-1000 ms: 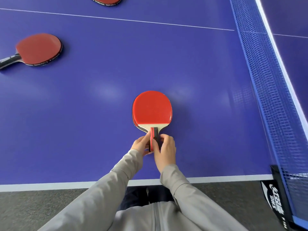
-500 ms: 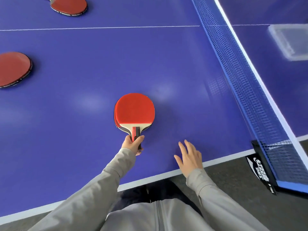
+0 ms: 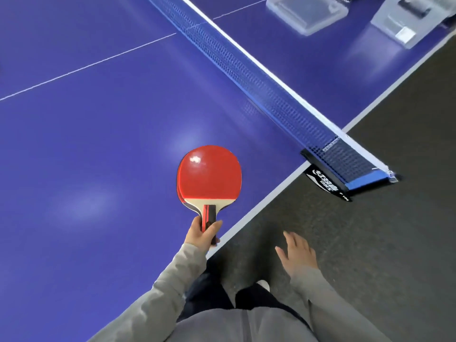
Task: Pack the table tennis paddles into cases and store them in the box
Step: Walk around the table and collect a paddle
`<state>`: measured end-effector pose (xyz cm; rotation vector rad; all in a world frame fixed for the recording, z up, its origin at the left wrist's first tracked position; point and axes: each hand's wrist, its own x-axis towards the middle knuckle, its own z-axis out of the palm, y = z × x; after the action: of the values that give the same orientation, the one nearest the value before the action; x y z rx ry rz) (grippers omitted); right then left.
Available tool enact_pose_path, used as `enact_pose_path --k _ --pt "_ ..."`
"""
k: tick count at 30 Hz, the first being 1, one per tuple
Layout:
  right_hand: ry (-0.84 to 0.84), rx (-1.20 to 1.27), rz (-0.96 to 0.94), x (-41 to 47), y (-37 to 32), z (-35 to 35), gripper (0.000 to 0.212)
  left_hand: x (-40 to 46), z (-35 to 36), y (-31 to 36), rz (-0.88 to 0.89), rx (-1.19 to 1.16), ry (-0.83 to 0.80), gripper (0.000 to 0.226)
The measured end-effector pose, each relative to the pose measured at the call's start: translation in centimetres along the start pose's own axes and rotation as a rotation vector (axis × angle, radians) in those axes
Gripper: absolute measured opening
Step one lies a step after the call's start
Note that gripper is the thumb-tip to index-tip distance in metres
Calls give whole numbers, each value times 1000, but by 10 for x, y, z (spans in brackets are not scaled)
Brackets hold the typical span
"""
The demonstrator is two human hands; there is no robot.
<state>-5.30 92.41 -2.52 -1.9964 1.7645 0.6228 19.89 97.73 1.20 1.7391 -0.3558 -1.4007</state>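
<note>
Red paddles (image 3: 209,176) now lifted by left hand (image 3: 201,234); right hand (image 3: 297,253) released.

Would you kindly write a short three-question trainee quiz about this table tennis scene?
1. True or false: the right hand holds a paddle.
2. Which hand grips the paddles by the handle? A) left B) right C) both
3. Fill in: the clear box sits on the table beyond the ____.

Key: 1 false, it is open and holds nothing; 2 A, the left hand; 3 net.
</note>
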Motion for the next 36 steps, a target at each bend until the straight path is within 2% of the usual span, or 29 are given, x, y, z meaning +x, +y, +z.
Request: enact_pose_path --k 5,10,16,21,25,30,32,36 --pt "-75 102 102 -18 59 25 56 -20 58 -8 44 124 -85 23" --pt "-168 216 149 -36 133 51 56 -53 130 -37 72 238 -165 17" --pt "-214 306 200 -59 232 71 57 -100 222 -83 21 185 -240 28" --pt "-231 382 263 -72 299 77 55 -118 287 -103 -3 228 -311 19" --pt "-228 341 283 -76 339 79 48 -118 331 -99 -3 312 -340 21" --pt "-257 384 341 -50 373 66 54 -102 381 -85 -23 338 -413 17" --pt "-259 384 350 -33 384 57 54 -88 401 -78 -28 344 -408 22" --pt "-234 388 369 9 406 30 57 -46 446 -57 -65 299 -395 16"
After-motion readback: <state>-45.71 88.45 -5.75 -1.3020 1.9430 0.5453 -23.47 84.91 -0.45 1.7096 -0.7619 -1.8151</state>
